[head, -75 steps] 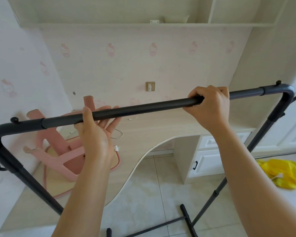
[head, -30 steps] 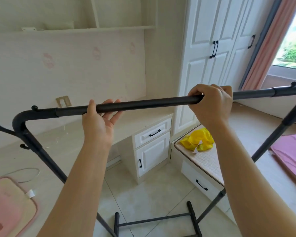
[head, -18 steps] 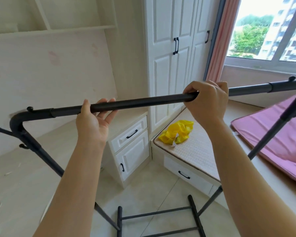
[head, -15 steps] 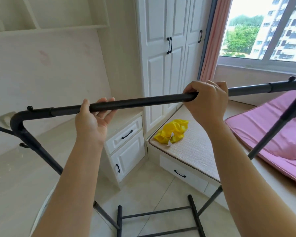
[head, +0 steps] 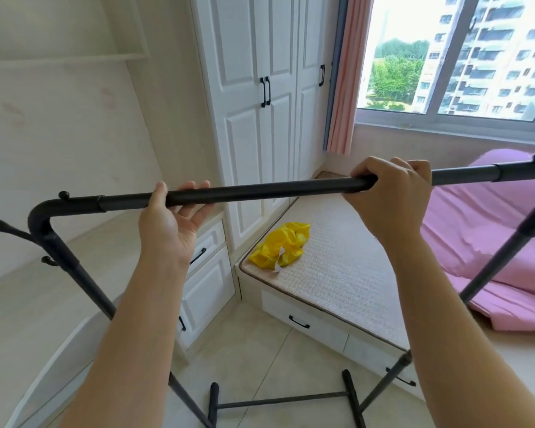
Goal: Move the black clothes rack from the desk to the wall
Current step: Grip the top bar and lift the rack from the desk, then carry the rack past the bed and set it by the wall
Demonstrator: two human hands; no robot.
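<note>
The black clothes rack [head: 260, 191] spans the view, its top bar running from a curved left corner to beyond the right edge. My left hand [head: 170, 223] holds the bar from below, thumb over the top and fingers curled loosely behind it. My right hand [head: 389, 193] is wrapped over the bar in a full fist. The rack's legs slope down on both sides, and its base bars [head: 281, 398] hang over the tiled floor. The desk [head: 22, 310] lies at the lower left, under the rack's left leg.
A white wardrobe [head: 260, 103] stands straight ahead, with white drawers [head: 207, 273] beside the desk. A raised bed platform [head: 337, 267] carries a yellow cloth [head: 280, 248] and a pink blanket [head: 476, 236]. A window [head: 457, 54] with a pink curtain [head: 343, 72] is at the right.
The view and the rack have swung right, away from the desk wall and the pink stool, toward the wardrobe, bed and window. Both hands have kept their hold on the bar.
</note>
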